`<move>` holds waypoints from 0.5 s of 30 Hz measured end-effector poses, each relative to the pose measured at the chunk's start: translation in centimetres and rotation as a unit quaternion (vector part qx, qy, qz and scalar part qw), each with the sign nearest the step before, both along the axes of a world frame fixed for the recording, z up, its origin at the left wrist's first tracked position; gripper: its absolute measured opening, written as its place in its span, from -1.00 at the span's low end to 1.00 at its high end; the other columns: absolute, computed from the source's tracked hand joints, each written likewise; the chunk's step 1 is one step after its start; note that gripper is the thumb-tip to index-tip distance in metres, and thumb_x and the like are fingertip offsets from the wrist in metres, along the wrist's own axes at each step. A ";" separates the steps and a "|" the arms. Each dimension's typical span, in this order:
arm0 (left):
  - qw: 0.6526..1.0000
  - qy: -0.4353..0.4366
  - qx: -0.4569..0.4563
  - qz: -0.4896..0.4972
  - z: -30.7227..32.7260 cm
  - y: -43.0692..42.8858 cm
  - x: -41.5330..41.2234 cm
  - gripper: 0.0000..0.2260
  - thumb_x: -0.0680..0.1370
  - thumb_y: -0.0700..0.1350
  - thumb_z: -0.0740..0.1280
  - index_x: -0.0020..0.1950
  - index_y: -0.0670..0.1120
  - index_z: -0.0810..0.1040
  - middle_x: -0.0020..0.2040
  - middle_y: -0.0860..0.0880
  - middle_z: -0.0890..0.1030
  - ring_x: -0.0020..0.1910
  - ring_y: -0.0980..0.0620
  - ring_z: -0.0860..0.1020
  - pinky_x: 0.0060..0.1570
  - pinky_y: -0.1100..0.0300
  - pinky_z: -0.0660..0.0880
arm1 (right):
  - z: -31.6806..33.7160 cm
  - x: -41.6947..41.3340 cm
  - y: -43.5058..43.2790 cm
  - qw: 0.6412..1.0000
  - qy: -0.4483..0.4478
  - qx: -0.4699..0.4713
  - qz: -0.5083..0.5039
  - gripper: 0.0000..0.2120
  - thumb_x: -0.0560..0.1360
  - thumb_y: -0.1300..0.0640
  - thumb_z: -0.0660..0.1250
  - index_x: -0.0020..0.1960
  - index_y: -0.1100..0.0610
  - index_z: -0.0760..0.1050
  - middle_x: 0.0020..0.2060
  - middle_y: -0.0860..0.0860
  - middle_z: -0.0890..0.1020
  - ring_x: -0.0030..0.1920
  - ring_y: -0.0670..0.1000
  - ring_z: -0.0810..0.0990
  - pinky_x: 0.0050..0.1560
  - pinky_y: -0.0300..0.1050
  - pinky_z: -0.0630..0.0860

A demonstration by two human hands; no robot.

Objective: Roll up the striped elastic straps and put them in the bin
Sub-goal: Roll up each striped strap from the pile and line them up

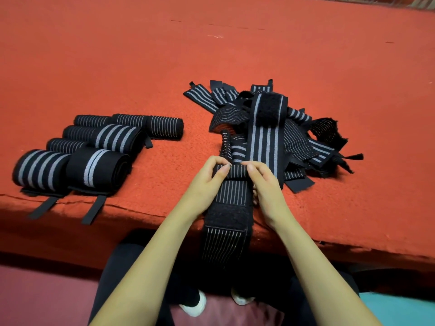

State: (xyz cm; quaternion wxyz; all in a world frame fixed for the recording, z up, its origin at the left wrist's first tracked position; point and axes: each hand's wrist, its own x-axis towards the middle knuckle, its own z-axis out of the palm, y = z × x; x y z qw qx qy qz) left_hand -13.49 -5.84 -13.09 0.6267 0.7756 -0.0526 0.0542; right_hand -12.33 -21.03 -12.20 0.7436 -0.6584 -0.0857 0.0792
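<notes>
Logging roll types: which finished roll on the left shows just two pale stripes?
The front-right roll, nearest the left hand; the other rolls show four broad stripes or many thin lines.

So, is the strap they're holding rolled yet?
Barely started: the strap has a small roll at its far end; the rest lies flat.

Place: a small handwork or packing workshop, most likely; not certain.
Bench (211, 55): broad, covered in worn orange-red felt, split along its near edge.
On the bench, left: rolled straps (94, 147) lined up in rows.
On the bench, middle: loose straps (294, 137) in a heap.
Bench's far part: stray threads (215, 36).
Below the bench's near edge: a seated person's dark trousers (122, 260) and white shoes (195, 304).
</notes>
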 end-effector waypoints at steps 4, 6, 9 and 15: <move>1.000 -0.023 0.000 -0.005 -0.1 0.0 0.0 -0.89 0.64 -0.17 0.21 0.08 0.03 0.44 0.01 0.16 0.52 0.01 0.24 0.48 0.14 0.24 0.41 | 0.1 -0.2 0.2 1.000 -0.001 -0.015 0.009 -0.88 0.63 0.22 0.17 0.06 0.23 0.46 -0.38 -0.13 0.63 -0.35 -0.24 0.59 -0.34 -0.42 0.46; 1.000 -0.017 -0.022 -0.007 0.0 0.0 0.1 -0.91 0.63 -0.15 0.23 0.07 0.03 0.47 -0.02 0.15 0.53 -0.02 0.23 0.50 0.10 0.21 0.43 | 0.0 -0.1 0.1 1.000 -0.016 -0.022 0.002 -0.89 0.61 0.22 0.20 0.06 0.13 0.50 -0.20 -0.06 0.67 -0.14 -0.15 0.63 -0.11 -0.28 0.55; 0.999 0.006 -0.045 0.002 0.1 -0.2 0.1 -0.92 0.63 -0.03 0.22 0.03 0.03 0.49 -0.10 0.15 0.55 -0.08 0.20 0.51 0.05 0.16 0.45 | -0.3 0.0 -0.3 0.998 -0.050 -0.044 -0.008 -0.83 0.60 0.25 0.22 0.09 0.04 0.51 -0.04 0.01 0.63 -0.02 -0.10 0.60 0.04 -0.16 0.54; 1.000 -0.005 0.009 0.014 -0.1 -0.2 0.1 -0.91 0.63 0.05 0.22 0.02 0.07 0.48 -0.14 0.19 0.56 -0.12 0.24 0.51 0.04 0.17 0.43 | -0.4 0.0 -0.2 0.999 -0.044 -0.018 -0.013 -0.87 0.59 0.22 0.25 0.10 0.09 0.51 -0.01 -0.01 0.62 0.03 -0.08 0.58 0.07 -0.16 0.55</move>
